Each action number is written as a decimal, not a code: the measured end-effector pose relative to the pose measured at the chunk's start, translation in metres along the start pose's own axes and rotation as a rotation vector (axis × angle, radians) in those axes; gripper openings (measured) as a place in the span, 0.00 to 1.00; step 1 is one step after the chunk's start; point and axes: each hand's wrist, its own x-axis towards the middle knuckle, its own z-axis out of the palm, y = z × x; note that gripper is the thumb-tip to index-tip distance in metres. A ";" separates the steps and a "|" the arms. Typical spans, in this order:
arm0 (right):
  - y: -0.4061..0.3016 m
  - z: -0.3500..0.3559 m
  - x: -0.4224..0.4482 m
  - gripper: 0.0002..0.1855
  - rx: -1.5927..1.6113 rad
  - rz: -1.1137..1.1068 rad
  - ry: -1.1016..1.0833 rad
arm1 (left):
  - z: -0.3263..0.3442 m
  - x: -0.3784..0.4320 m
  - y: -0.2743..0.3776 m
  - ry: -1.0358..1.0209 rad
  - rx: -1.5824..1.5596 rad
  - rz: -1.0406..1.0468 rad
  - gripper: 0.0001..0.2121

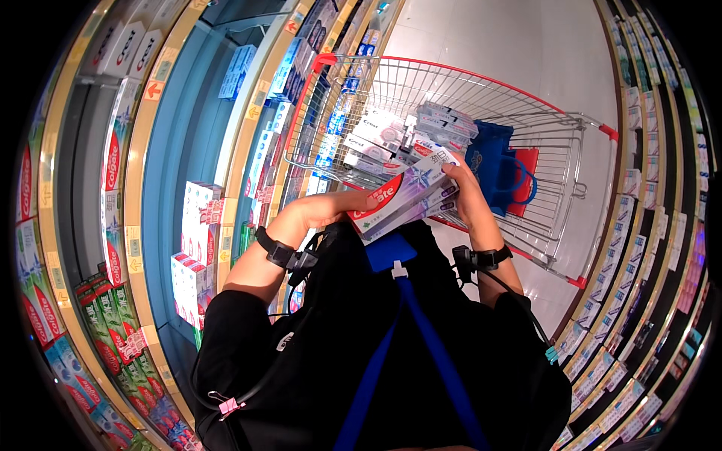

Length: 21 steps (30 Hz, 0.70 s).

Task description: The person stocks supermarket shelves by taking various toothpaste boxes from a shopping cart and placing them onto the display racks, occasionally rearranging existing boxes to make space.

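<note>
Between my two hands is a small stack of Colgate toothpaste boxes (407, 191), white and purple with a red patch, held close in front of my body. At their left end is my left hand (338, 204), its fingers mostly hidden behind the boxes. My right hand (463, 179) grips the right end, thumb on the top box. Just beyond them stands a wire shopping cart (468, 63) with red trim. Inside it lie several Crest toothpaste boxes (379, 125) in a pile, and a blue bag (492, 163) is to their right.
On the left, shelves (183, 135) carry Colgate and Crest cartons, with green toothpaste boxes (110, 315) lower down. More stocked shelves (606, 270) curve along the right. The pale tiled floor (485, 28) runs beyond the cart. A blue lanyard (434, 332) hangs over my black shirt.
</note>
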 end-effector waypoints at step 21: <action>-0.009 -0.131 0.015 0.28 0.174 0.251 -0.237 | 0.038 0.051 0.043 -0.050 0.191 0.116 0.32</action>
